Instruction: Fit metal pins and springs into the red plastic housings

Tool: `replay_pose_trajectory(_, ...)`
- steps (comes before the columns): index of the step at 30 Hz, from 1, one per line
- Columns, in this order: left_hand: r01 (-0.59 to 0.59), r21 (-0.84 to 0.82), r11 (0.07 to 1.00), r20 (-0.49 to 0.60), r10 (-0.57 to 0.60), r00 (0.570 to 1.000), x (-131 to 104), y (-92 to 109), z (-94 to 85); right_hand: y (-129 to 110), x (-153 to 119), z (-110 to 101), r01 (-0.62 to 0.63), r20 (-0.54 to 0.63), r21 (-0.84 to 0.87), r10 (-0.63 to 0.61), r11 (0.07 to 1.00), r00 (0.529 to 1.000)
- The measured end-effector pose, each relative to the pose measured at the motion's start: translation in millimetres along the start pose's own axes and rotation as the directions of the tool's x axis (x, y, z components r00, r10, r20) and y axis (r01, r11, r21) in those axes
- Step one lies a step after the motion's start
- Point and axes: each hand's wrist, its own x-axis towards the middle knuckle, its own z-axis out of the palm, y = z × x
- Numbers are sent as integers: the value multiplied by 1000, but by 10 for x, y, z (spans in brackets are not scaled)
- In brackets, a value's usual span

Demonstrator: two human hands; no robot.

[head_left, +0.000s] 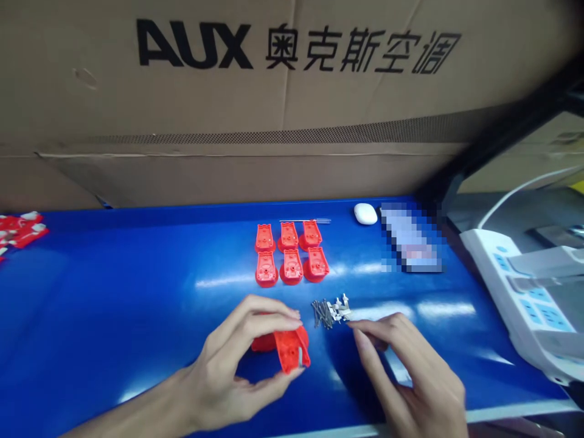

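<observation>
My left hand [237, 365] grips a red plastic housing [288, 353] between thumb and fingers. Its open inner side faces up, and a small whitish piece shows at its right edge. A round red part [263, 342] shows behind the fingers; whether it belongs to the same housing I cannot tell. My right hand [401, 365] has thumb and index finger pinched together, just right of some small white metal-like clips [340, 309]. Anything between those fingertips is too small to make out. Dark screws [322, 314] lie in a heap beside the clips.
Several similar red housings [291, 266] stand in two rows on the blue table [150, 292]. Behind them lies a thin clear-handled screwdriver [319, 221]. A white rounded case [365, 213], a blurred phone [413, 240] and a white power strip [524, 304] are rightward; red-and-white parts [22, 231] lie far left.
</observation>
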Motion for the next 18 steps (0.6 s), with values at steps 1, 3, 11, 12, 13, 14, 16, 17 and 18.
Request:
replay_pose_trajectory(1, 7, 9, 1000, 16, -8, 1000, 0, -6, 1, 10, 7, 3, -12, -3, -17, 12, 1000, 1000)
replay_pose_trajectory(3, 42, 54, 998, 46, -44, 998, 2, -21, 9, 29, 22, 11, -41, -2, -49, 41, 998, 999)
replay_pose_trajectory(11, 194, 225, 955, 102, -222, 970, 2, -65, 40, 53, 51, 64, -80, 23, -110, 83, 991, 996)
replay_pose_trajectory(12, 205, 234, 950, 101, -234, 967, 1, -65, 43, 59, 48, 61, -82, 21, -123, 85, 989, 996)
replay_pose_trajectory(13, 215, 244, 946, 93, -243, 966, 1, -64, 46, 69, 44, 55, -85, 18, -135, 88, 987, 996)
replay_pose_trajectory(14, 220, 253, 942, 83, -247, 965, 1, -64, 48, 82, 38, 44, -91, 15, -144, 94, 985, 995)
replay_pose_trajectory(16, 215, 263, 941, 67, -240, 969, 3, -66, 51, 119, 29, 18, -108, 7, -151, 110, 983, 994)
replay_pose_trajectory(17, 205, 264, 942, 65, -229, 971, 5, -68, 52, 141, 30, 4, -121, 2, -154, 122, 981, 992)
replay_pose_trajectory(18, 190, 265, 945, 64, -214, 975, 7, -70, 51, 166, 36, -6, -139, -4, -156, 140, 978, 990)
